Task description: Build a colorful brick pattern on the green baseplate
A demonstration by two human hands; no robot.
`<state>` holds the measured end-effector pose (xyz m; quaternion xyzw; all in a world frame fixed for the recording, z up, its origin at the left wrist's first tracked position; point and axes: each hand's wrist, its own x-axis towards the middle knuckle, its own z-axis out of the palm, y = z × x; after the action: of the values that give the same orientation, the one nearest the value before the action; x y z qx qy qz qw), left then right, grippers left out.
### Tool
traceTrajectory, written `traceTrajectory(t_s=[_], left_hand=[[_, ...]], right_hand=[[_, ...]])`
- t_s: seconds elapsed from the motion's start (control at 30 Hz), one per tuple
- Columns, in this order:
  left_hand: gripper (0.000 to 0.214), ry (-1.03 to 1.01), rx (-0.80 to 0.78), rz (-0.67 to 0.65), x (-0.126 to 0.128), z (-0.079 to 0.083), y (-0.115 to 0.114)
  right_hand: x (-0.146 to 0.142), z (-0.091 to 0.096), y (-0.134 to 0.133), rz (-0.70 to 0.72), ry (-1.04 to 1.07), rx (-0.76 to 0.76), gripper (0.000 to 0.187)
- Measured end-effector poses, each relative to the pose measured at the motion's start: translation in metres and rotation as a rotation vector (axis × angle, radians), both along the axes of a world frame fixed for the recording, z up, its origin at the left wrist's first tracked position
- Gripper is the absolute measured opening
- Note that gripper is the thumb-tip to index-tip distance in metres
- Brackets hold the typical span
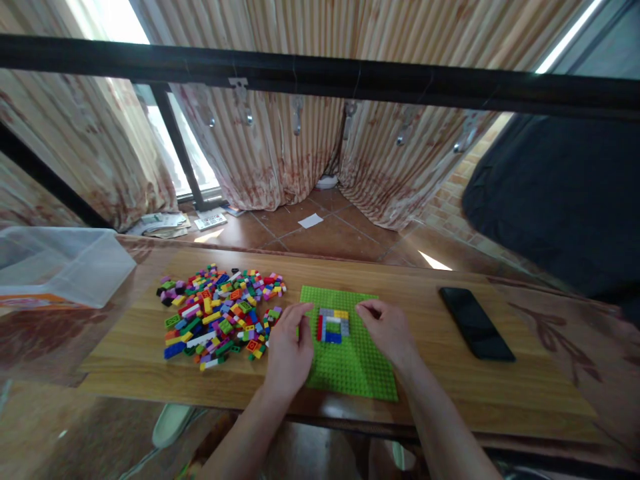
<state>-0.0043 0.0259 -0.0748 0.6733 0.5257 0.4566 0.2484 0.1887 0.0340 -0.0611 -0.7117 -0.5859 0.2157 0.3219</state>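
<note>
A green studded baseplate (350,373) lies on the wooden table. On its upper part sits a small ring of building bricks (345,327) in grey, yellow, red, white and blue, with green showing in its middle. My left hand (293,340) is over the plate's left edge, thumb and fingers apart, with nothing seen in it. To the right of the ring, my right hand (387,327) has its thumb and fingertips pressed together above the plate. Whatever may be between them is too small to make out. Loose mixed bricks (215,320) lie in a pile left of my left hand.
A black phone (475,323) rests on the table (540,387) at the right. At the far left stands a clear plastic bin (65,267). A dark metal bar (320,70) with hanging clips crosses in front of the striped curtains (280,153). Papers (163,223) lie beyond the table.
</note>
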Motion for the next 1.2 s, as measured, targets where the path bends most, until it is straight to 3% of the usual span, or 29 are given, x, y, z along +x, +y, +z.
traceTrajectory(t_s=[0.13,0.43,0.7,0.83,0.93,1.03,1.2], left_hand=[[0.024,-0.118,-0.155,0.093,-0.014,-0.005,0.011],[0.026,-0.034,-0.224,-0.022,-0.008,-0.006,0.003],[0.026,0.106,-0.158,-0.032,-0.006,-0.001,0.003],[0.028,0.3,-0.006,-0.034,0.005,0.002,-0.009],[0.033,0.441,0.084,-0.104,0.018,0.0,-0.023],[0.043,0.554,0.078,-0.146,0.03,-0.004,-0.034],[0.049,0.657,0.045,-0.092,0.041,-0.011,-0.039]], right_hand=[[-0.005,0.0,-0.003,0.001,-0.02,0.008,0.023],[-0.016,-0.003,-0.007,0.092,-0.054,-0.062,0.02],[-0.013,-0.005,-0.008,0.106,-0.196,-0.071,0.023],[-0.01,-0.005,-0.007,0.088,-0.216,-0.057,0.023],[-0.008,-0.006,-0.007,0.08,-0.232,-0.03,0.026],[-0.007,-0.005,-0.007,0.08,-0.239,-0.031,0.029],[-0.007,-0.004,-0.009,0.08,-0.244,-0.108,0.031]])
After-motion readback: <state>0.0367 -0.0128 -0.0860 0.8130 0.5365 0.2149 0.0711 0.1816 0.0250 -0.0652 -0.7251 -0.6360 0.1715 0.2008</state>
